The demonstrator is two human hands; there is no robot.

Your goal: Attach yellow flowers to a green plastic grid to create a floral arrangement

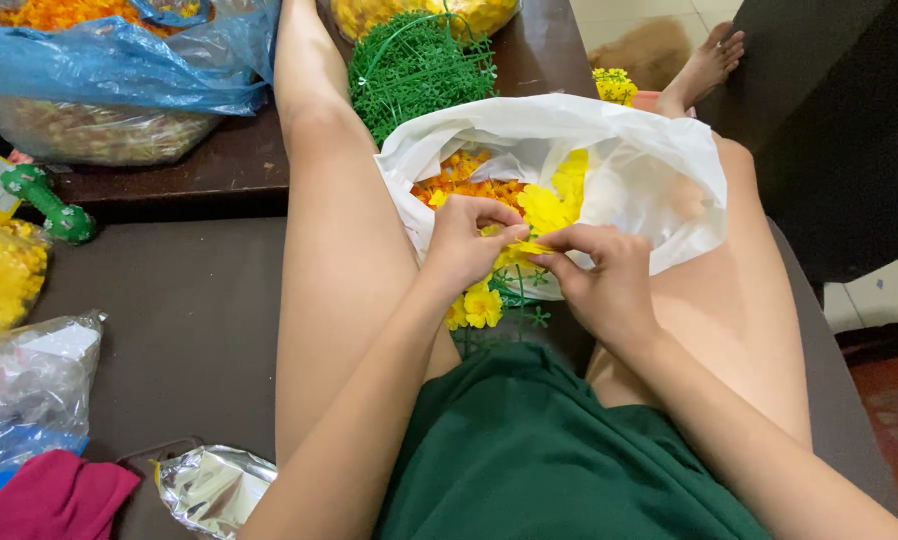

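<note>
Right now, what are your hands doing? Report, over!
Left hand and right hand both pinching one yellow artificial flower. White plastic bag of flowers on lap. Green plastic stems beyond, nothing blocking.

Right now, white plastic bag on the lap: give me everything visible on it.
The white plastic bag is thin, crinkled film, slightly see-through, lying open across the person's thighs with its mouth toward the hands. Its rim is folded back. Inside are loose orange flowers and yellow flowers. The left hand and right hand meet at its near edge, pinching a yellow flower sprig on a green stem. A green plastic stem bundle lies just beyond the bag.
</note>
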